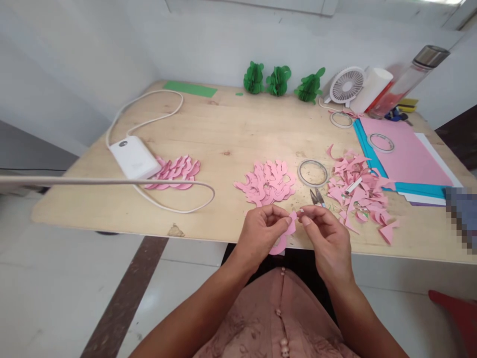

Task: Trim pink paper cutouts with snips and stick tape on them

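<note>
At the table's front edge my left hand (261, 233) pinches a curved pink paper piece (280, 243) between thumb and fingers. Just to its right, my right hand (328, 236) is closed, thumb against fingertips, with a tiny whitish bit at the tips too small to name. Behind my hands lies a pile of pink paper cutouts (266, 181). A roll of tape (312, 173) lies flat beside that pile, and small scissors (317, 197) rest behind my right hand, partly hidden. Pink paper scraps (359, 191) are heaped to the right.
A white power bank (134, 158) with a looping cable sits at left beside more pink cutouts (179, 171). Green paper figures (278, 80), a small fan (347, 85) and a bottle (406, 82) stand at the back. Pink sheets (406, 154) lie at right.
</note>
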The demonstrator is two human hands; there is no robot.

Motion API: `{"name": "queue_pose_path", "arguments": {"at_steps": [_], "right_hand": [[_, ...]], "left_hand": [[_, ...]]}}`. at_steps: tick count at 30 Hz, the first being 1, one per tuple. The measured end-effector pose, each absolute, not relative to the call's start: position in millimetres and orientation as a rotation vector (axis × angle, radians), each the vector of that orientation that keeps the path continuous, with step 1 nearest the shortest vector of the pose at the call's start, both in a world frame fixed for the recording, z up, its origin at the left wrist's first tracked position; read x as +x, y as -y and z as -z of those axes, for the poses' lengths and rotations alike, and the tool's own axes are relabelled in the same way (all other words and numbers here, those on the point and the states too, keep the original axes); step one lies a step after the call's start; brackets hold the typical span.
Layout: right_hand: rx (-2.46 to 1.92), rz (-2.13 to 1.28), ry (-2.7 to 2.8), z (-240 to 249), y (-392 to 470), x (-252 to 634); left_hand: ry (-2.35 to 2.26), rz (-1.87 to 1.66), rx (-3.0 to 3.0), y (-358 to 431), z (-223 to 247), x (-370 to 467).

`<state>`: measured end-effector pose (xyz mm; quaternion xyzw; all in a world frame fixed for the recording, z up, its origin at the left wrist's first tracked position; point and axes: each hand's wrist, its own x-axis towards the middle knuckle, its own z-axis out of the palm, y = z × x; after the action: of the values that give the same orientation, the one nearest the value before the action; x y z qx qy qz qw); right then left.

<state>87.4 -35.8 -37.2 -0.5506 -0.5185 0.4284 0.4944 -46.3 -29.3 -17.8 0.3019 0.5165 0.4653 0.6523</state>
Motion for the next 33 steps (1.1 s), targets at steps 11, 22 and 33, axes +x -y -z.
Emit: {"name": "queue_pose_path", "arguments": {"at_steps": [11, 22, 33], "right_hand": [[-1.279, -0.9, 1.553, 34.6, 34.2, 90.4], [-1.18, -0.338, 1.922, 29.2, 34.5, 92.6], [-1.15, -0.196, 1.943, 33.2, 34.4, 91.6]], "left_hand": [[-1.149, -1.015, 0.74, 25.7, 18.8, -47.6], [-1.125, -0.943, 0.737, 25.3, 15.7, -53.7], [-1.1, -0.964, 0.724, 26.1, 15.3, -53.1]]}}
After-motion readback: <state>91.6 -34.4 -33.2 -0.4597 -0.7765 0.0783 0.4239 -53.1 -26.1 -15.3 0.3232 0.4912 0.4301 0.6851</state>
